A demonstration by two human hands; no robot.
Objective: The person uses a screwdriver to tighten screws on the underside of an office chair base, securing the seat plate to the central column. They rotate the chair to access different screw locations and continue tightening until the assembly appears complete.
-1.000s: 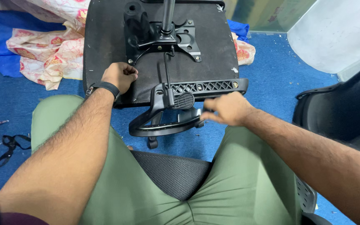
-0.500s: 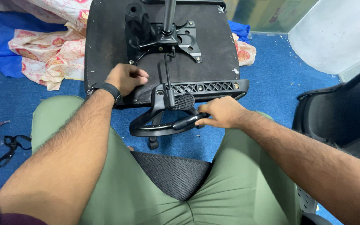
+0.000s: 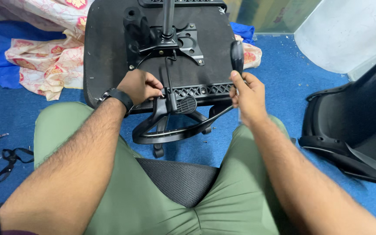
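Upturned chair seat (image 3: 109, 52), flat matte black, metal bracket bolted at centre. Left hand (image 3: 141, 87) curled shut on seat's near edge. Right hand (image 3: 248, 93) fisted round black screwdriver (image 3: 237, 58) at seat's right edge, long axis upright, rounded handle on top. Glossy curved armrest (image 3: 170, 130) just below seat. Patterned cloth (image 3: 44, 65) left of seat.

Blue carpet floor (image 3: 279, 87), patterned cloth (image 3: 44, 65) top left, black strap (image 3: 9, 159) at left, second black chair shell (image 3: 353, 126) at right.

Chair seat underside (image 3: 109, 52) matt black; mechanism plate (image 3: 170, 41) probably painted metal; carpet (image 3: 279, 82) blue, rough.
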